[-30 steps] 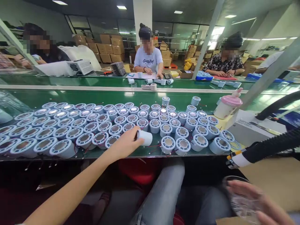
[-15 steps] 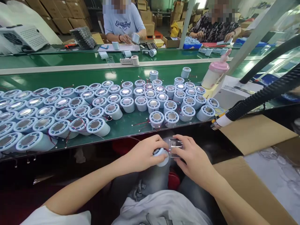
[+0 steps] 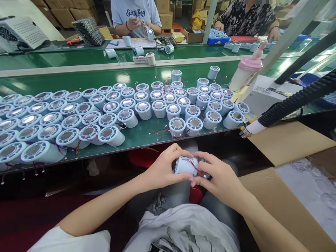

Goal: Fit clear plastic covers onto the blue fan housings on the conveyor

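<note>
Over my lap, my left hand (image 3: 168, 166) is closed round a light-blue cylindrical housing (image 3: 186, 166) with thin red and dark wires along its side. The housing lies on its side. My right hand (image 3: 216, 171) grips a clear plastic cup-like part (image 3: 206, 169) at the housing's right end, and its fingers hide much of that part. Whether the housing sits partly inside the clear part, I cannot tell. The fingertips of both hands nearly meet around the two pieces.
Rows of similar blue housings (image 3: 111, 134) stand along the green bench (image 3: 141, 136). To the right are a pink-lidded bottle (image 3: 246, 71), a black corrugated hose (image 3: 288, 105) and an open carton (image 3: 288, 143) with clear parts. Two co-workers (image 3: 136, 15) sit across the bench.
The housing has turned from end-up to lying sideways, its wires now showing. The clear part has come against its right end. My hands have drawn closer together.
</note>
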Tool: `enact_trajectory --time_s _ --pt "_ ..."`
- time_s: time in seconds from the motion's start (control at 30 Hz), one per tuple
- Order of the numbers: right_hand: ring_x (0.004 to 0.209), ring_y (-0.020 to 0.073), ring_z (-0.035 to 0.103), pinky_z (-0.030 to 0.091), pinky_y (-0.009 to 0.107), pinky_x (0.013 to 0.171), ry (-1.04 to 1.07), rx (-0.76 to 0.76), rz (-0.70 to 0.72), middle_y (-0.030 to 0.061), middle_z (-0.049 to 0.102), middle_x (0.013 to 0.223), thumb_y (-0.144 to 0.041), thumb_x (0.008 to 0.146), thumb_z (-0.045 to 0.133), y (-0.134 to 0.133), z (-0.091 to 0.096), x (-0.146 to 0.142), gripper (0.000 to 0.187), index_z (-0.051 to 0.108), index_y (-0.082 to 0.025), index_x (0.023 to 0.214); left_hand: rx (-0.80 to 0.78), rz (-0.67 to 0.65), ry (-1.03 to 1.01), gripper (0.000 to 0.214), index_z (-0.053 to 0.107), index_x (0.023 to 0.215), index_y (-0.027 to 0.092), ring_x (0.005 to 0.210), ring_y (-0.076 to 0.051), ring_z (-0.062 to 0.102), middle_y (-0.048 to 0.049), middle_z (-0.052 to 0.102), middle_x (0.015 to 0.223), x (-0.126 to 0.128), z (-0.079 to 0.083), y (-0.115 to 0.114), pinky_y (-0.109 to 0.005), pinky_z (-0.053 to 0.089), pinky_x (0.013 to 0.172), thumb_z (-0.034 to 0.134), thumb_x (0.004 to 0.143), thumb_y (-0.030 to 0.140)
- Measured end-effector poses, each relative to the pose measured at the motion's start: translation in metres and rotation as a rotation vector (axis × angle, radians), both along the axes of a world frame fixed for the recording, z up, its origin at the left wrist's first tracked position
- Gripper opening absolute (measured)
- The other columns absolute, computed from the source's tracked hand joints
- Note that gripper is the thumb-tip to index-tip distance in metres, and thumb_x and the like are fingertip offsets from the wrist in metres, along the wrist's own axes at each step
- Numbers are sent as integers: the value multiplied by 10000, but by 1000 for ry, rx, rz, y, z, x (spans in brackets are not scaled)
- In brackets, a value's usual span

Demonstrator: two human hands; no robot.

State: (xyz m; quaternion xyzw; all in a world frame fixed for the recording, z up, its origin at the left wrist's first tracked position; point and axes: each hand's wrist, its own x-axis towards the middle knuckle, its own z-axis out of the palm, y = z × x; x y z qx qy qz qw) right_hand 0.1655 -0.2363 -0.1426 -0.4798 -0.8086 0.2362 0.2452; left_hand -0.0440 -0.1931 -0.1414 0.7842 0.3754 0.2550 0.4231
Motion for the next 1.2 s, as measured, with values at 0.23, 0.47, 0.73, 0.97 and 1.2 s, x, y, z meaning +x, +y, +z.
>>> enact_trajectory --time_s 0.23,0.47,0.73,0.97,1.2 --pt "943 229 661 526 291 716 421 -310 -105 82 685 1075 -291 909 564 1 -2 9 317 633 -193 616 -9 -101 -29 662 650 1199 274 1238 -295 480 -112 474 1313 -5 -18 4 -441 408 1048 859 592 440" --pt "1101 285 636 564 376 858 697 -379 -112 82 694 1163 -329 824 711 5 -14 16 137 728 -220 743 -449 -137 -265 670 505 1341 253 1120 -246 613 -96 592 1292 0 -17 -2 -373 530 920 777 729 254" --pt "1232 289 562 507 441 1008 374 -98 16 98 577 1361 -225 813 727 -11 -21 24 325 638 -257 1125 -646 -149 -329 707 462 1377 274 981 -205 655 -100 586 1305 -3 -8 -6 -326 557 811 775 743 267" --pt "1208 284 580 570 365 916 517 -363 21 67 584 1332 -247 793 776 -14 -15 26 443 572 -293 1184 -449 -198 -287 758 509 1366 300 1237 -265 551 -75 521 1417 -7 2 -8 -370 485 1008 826 683 215" --pt "1118 219 616 556 322 915 643 -500 34 35 633 1202 -253 815 765 -14 -7 23 425 567 -298 1188 -343 -206 -229 758 485 1389 304 1254 -273 535 -89 532 1398 -11 4 -11 -370 491 997 812 706 264"
